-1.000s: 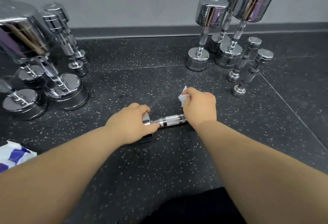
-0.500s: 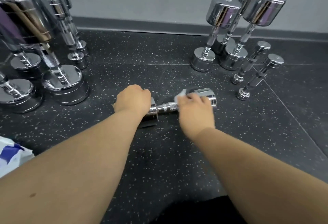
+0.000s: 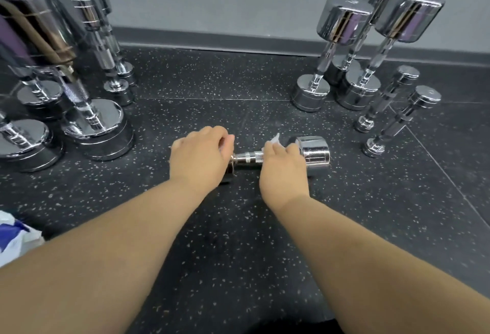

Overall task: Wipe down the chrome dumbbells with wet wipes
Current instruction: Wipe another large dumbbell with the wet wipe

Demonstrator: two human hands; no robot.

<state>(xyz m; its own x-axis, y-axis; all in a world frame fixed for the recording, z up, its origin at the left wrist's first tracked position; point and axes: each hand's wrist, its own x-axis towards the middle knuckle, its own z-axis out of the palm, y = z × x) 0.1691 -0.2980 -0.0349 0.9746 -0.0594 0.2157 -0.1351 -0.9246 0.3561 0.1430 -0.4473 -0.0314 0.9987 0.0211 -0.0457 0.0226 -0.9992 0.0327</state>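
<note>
- One pack [image 3: 13, 235], white and blue, sits at the lower left. It is cut off by the frame edge and partly covered by the forearm, and it probably holds the wipes, though no label is readable.
- Left dumbbells [image 3: 92, 121] stand on end, likely so they cannot roll. The nearest ones run off the frame.
- Left hand [image 3: 197, 156] curls over one head of the dumbbell [image 3: 315, 152], seemingly to steady it. That head is almost wholly hidden under the hand.
- The dumbbell lies on its side on the floor [image 3: 212, 267] between the two hands, with its handle showing in the gap.
- Right hand [image 3: 283, 172] pinches the wipe [image 3: 273, 139] where the handle meets the right head. The fingertips are hidden behind the hand.
- Right dumbbells [image 3: 350, 42] stand on end, well apart from the wiping.
</note>
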